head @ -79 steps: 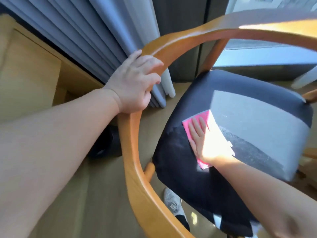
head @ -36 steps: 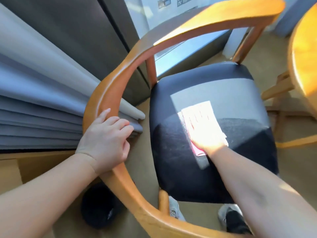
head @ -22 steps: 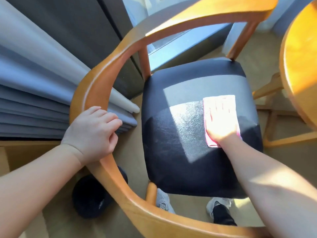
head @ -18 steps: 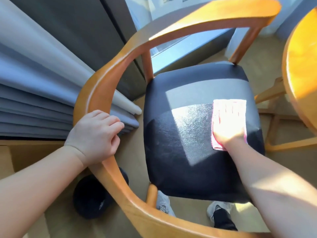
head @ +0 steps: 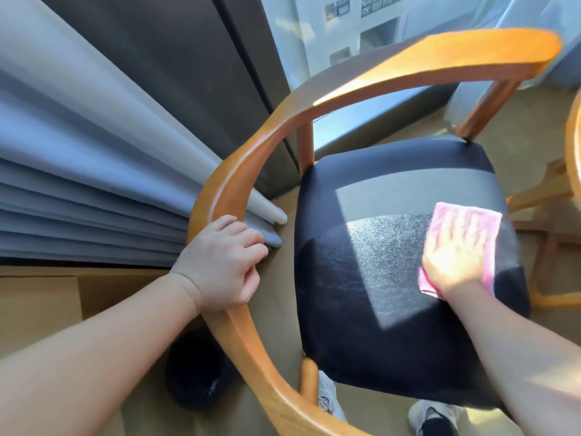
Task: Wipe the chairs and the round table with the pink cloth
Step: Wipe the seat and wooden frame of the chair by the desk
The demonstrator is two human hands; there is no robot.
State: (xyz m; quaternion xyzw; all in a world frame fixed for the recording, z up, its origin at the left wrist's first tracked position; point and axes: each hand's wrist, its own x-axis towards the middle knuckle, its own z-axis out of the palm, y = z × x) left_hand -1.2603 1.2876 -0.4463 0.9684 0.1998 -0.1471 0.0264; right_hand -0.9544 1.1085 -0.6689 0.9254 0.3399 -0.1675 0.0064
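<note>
Head camera looks steeply down, close over the chair (head: 393, 278) (right edge seemingly motion-blurred).

Chair seat and floor
Black chair seat (head: 393, 294) carries the pink cloth (head: 465, 221) near its right edge; tan floor (head: 276, 309) bears the chair.

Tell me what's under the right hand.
The right hand lies flat on the pink cloth, pressing it onto the black seat. Cloth edges show around the hand; the seat surface directly beneath is covered.

The right hand (head: 456, 259) is motion-blurred and hides the pink cloth's (head: 465, 215) middle.
</note>
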